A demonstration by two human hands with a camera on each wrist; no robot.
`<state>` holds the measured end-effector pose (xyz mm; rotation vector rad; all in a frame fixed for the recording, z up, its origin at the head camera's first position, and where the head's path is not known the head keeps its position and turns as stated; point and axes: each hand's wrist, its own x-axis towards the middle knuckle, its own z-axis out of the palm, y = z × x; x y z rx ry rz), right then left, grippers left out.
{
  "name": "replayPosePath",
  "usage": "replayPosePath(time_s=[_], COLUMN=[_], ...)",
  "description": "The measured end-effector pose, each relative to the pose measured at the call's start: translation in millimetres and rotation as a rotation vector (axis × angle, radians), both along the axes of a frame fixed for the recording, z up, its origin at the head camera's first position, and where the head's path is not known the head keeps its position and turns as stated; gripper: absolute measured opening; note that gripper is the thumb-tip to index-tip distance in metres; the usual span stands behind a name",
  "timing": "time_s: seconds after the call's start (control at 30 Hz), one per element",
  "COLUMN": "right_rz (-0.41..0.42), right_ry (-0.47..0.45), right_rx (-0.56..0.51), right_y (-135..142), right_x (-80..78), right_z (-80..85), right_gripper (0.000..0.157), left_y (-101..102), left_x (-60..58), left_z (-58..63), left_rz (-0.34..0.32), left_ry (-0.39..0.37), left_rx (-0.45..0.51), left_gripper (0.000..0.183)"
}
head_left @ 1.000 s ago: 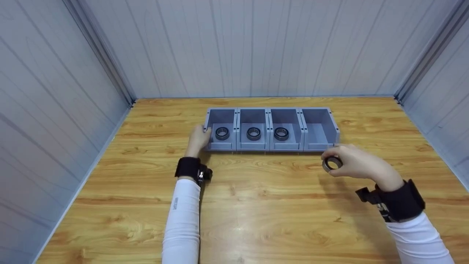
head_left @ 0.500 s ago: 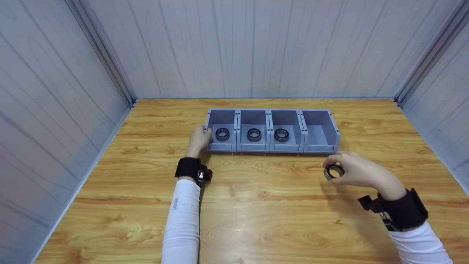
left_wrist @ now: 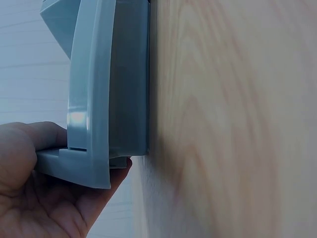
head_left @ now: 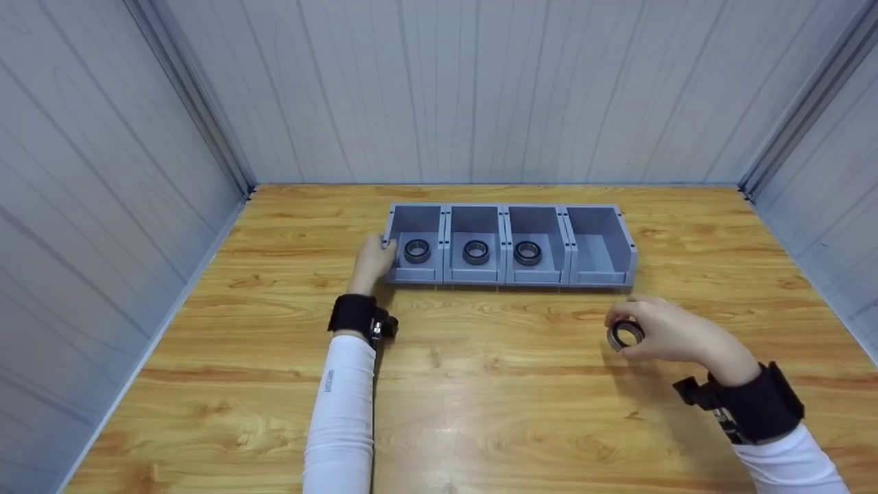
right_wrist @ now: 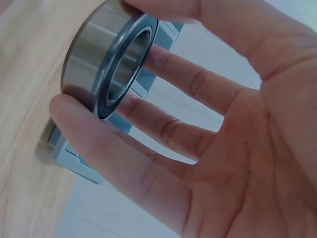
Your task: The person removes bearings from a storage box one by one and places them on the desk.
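My right hand [head_left: 669, 331] pinches a ball bearing [right_wrist: 101, 54] between thumb and index finger, over the table in front of the rightmost bin. The bearing is a steel ring with a black seal, held on edge. My left hand [head_left: 374, 261] grips the left side wall of the leftmost grey storage bin [left_wrist: 89, 109], the thumb hooked over the wall and the fingers outside it. One bearing lies flat in each of the left bin [head_left: 416, 251], the second bin [head_left: 475, 252] and the third bin [head_left: 527, 253]. The rightmost bin [head_left: 593, 252] has no bearing in it.
The bins stand joined in a row on the wood-grain table [head_left: 466, 384], open side toward me. A pale panel wall [head_left: 473, 89] rises behind, with further panels left and right. Both wrists wear black camera straps.
My right hand has drawn back toward me, away from the rightmost bin, still pinching the bearing. My left hand keeps its hold on the bin wall.
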<state>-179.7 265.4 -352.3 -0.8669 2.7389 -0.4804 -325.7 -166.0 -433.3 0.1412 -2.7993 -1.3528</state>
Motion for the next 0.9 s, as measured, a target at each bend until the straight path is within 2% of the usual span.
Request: replayPosePath(time_s=[0.4, 0.7, 0.9], right_rz=[0.005, 0.038, 0.048], right_ry=[-0.103, -0.037, -0.054], right_rx=[0.006, 0.018, 0.01], right_y=[-1.4, -0.1, -0.5], right_x=[7.4, 12.9, 16.9], right_z=[-9.0, -14.8, -19.5], right_gripper=[0.03, 0.031, 0.031], left_y=[0.2, 0.8, 0.5], left_x=[-0.2, 0.9, -0.1], left_z=[0.3, 2.1, 0.9], left_rz=[0.003, 0.008, 0.004], left_ry=[-0.016, -0.004, -0.006], left_rx=[-0.003, 0.0, 0.001], left_gripper=[0.02, 0.022, 0.021])
